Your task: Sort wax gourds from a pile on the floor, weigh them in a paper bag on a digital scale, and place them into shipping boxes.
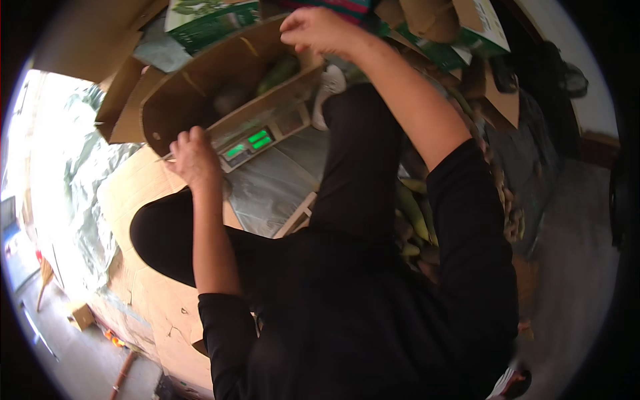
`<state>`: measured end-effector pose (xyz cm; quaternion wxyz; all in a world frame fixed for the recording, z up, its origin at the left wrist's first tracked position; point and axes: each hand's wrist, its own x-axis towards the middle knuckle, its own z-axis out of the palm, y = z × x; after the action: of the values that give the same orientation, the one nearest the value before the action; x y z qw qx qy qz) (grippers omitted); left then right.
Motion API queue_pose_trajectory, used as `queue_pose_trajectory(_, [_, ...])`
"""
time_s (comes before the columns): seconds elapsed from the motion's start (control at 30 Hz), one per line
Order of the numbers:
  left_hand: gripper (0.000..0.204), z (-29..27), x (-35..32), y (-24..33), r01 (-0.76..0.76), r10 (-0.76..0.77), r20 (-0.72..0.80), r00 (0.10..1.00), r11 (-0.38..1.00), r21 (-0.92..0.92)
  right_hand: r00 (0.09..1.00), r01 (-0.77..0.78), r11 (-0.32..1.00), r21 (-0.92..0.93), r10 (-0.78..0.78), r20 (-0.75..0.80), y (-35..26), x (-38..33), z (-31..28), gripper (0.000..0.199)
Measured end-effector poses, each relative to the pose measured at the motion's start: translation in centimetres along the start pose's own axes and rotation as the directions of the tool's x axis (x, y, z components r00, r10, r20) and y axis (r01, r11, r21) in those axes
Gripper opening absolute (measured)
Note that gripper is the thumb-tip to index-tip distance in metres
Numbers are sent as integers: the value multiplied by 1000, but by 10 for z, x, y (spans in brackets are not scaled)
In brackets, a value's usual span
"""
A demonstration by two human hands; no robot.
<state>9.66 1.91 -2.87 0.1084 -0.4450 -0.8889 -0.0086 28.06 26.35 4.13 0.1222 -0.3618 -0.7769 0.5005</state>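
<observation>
A long open cardboard box (230,57) rests on a scale (281,132) with a lit green display. Inside it lie a long green vegetable (279,75) and a dark rounded thing, too dim to name. My left hand (195,158) is closed at the box's near left corner, fingers bent over its edge. Over the far right end of the box, my right hand (313,30) has its fingers curled together; whatever they pinch, if anything, is hidden.
Green-and-white cartons (212,25) stand behind the box, with more at the far right. Long green vegetables (415,210) lie in a pile beside my right leg. Flattened cardboard (157,267) covers the floor at left, near crumpled clear plastic (90,193).
</observation>
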Motion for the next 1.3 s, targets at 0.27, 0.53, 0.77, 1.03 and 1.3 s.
queue_pose_trajectory(0.27, [13,-12,2,8,-6,4,89,996,1000,14,881,-320,937,-141,239,-408,165,-147,-92,30])
queue_pose_trajectory(0.53, [16,-10,-2,5,0,-6,85,996,997,73,898,-347,508,-788,422,-124,347,-339,-13,22])
queue_pose_trajectory(0.77, [16,-4,0,3,16,-19,86,996,999,33,98,-963,73,-258,992,-84,363,-486,76,46])
queue_pose_trajectory(1.03, [14,-6,1,7,-2,2,42,999,1000,11,-236,-837,-226,499,971,44,351,-516,154,60])
queue_pose_trajectory(1.3, [16,-8,1,6,5,-5,38,999,1000,2,-217,-657,-234,717,969,118,330,-496,151,57])
